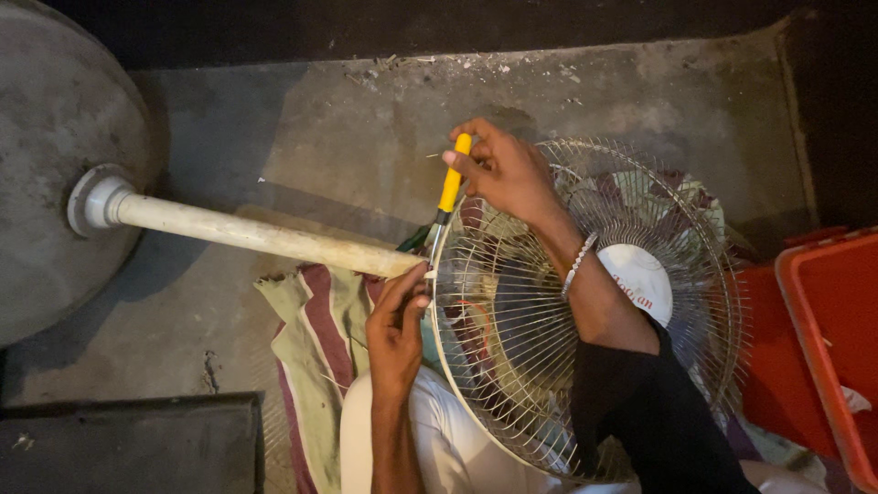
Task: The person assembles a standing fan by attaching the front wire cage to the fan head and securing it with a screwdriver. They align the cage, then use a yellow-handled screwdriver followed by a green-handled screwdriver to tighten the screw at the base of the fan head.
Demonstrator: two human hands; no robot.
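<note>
The right hand [505, 172] grips a yellow-handled screwdriver [448, 190], its tip at the rim of a wire fan guard [512, 366] — the left hand [395, 331] pinches that rim beside the white pole [256, 235], above a striped cloth [315, 343] on the concrete floor [366, 137].

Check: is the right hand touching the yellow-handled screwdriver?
Touching. The head view shows the right hand with its fingers wrapped around the yellow-handled screwdriver, no gap visible, above the fan grille.

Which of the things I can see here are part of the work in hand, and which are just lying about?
In hand: yellow-handled screwdriver in right hand; fan grille rim under left hand; fan pole.
Lying about: striped cloth, red box, round base.
</note>
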